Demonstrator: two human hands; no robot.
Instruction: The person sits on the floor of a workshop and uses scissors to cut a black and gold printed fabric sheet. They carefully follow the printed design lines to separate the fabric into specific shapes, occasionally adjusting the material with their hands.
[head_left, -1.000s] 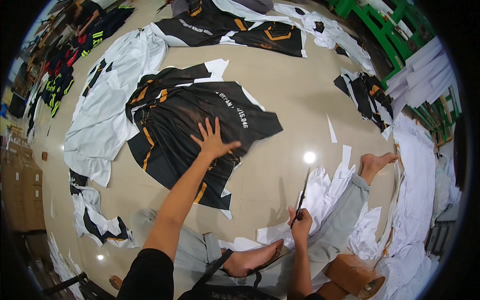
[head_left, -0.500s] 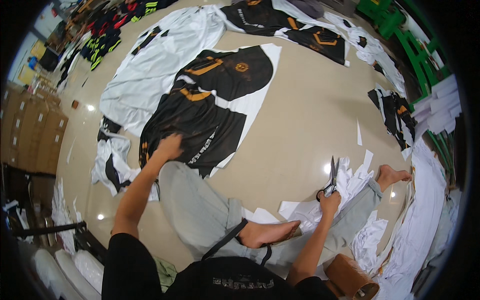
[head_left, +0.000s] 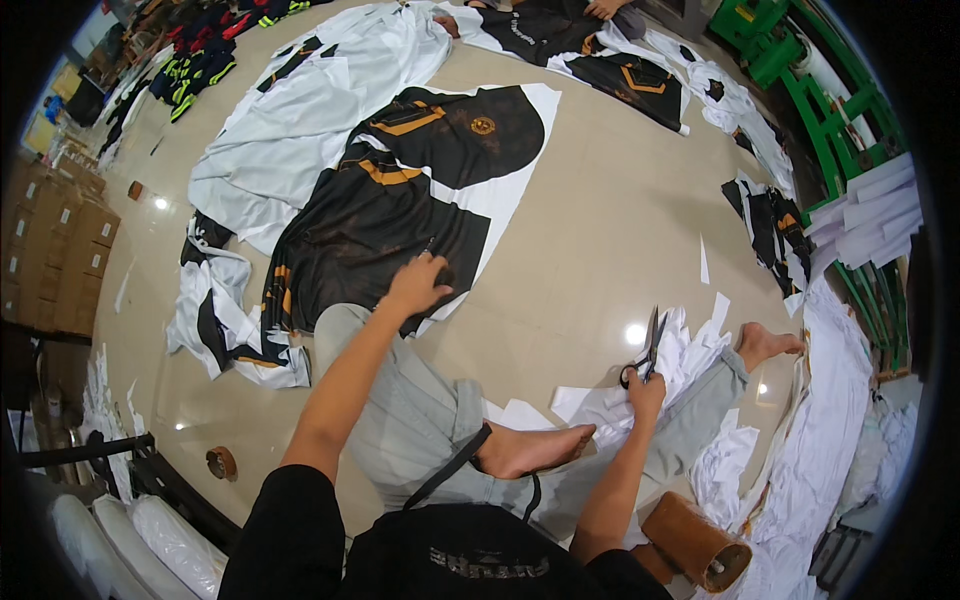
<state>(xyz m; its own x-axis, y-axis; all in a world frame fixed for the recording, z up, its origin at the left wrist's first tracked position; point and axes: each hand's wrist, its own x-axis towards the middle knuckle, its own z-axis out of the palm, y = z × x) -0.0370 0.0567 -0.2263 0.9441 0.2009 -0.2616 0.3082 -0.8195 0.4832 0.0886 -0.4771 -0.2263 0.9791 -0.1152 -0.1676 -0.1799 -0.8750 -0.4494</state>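
Black printed fabric with orange bands and a white margin lies spread on the floor before me. My left hand rests on its near right part, fingers stretched out and holding nothing. A pair of scissors is in my right hand, my fingers closed round its black handles. The blades point away from me, slightly parted, beside a crumpled heap of white fabric scraps. Beyond the black panel, a long white cloth runs up the left side.
Another person's hand shows at the far edge near more black fabric. Black and white scraps lie at right, before a green metal frame. Cardboard boxes are stacked left. A brown block-like object sits near my right elbow.
My left hand has slid to the right across the black fabric. The scissors stay in my right hand, barely moved. The other person's hand and a foot have come into view at the far edge.
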